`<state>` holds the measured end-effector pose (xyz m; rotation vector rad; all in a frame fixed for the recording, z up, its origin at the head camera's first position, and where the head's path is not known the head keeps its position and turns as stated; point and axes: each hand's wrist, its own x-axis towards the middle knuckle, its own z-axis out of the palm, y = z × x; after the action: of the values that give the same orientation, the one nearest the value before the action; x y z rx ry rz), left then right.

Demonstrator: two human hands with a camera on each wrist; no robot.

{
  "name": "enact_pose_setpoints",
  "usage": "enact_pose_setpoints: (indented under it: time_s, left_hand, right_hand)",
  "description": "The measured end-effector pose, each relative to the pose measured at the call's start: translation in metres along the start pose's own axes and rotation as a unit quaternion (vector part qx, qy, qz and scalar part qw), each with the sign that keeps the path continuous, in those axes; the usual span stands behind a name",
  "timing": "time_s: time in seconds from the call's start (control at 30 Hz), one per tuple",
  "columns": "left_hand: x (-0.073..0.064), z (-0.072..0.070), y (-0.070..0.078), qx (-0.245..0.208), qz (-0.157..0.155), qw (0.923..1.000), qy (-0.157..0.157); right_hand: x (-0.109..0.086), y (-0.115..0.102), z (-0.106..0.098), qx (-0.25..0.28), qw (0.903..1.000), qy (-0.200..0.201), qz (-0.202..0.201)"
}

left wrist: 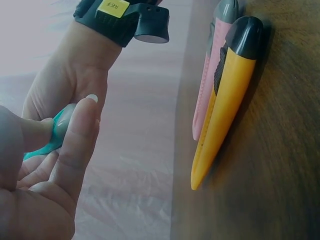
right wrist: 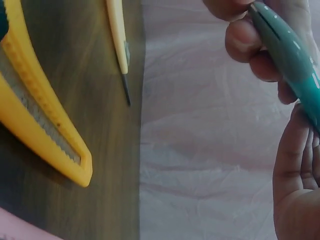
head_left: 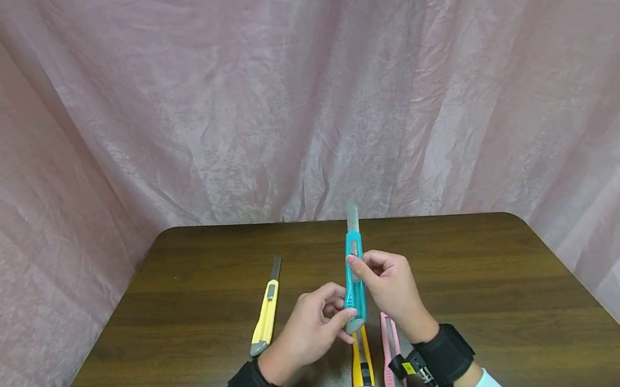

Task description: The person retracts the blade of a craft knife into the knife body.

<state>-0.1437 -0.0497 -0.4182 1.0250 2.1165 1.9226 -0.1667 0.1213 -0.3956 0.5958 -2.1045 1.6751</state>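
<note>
Teal cutter [head_left: 357, 293], one, raised | left hand [head_left: 314, 322] pinching its butt, right hand [head_left: 393, 283] its body | from it: one pale-yellow cutter [head_left: 265, 318], 9 o'clock; one orange cutter [head_left: 362, 379], 6; one pink cutter [head_left: 389, 360], 5, seemingly retracted

Place: a curtained-off filming spot; the wider room is hidden
Desk [head_left: 499, 287]: dark wood grain, rounded far corners
Curtain [head_left: 287, 94]: creased pale pink cloth beyond the desk's far edge and both sides
Wrist cameras [head_left: 403, 367]: strapped on with black bands [head_left: 450, 356]
</note>
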Motion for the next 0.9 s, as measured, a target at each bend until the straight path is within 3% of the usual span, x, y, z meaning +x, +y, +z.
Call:
enact_pose_setpoints:
  time_s: [0.23,0.57,0.9]
  left_hand:
    - [0.0,0.0,0.002,0.0,0.0,1.0,0.009]
    - [0.001,-0.002,0.002,-0.002,-0.002,0.9999,0.013]
    - [0.004,-0.004,-0.026,-0.001,-0.024,0.9995,0.02]
  right_hand:
    - [0.001,-0.002,0.0,-0.007,0.9998,0.001,0.021]
    - [0.001,0.0,0.001,-0.003,0.9999,-0.01,0.002]
    - [0.001,0.0,0.0,0.0,0.9997,-0.021,0.014]
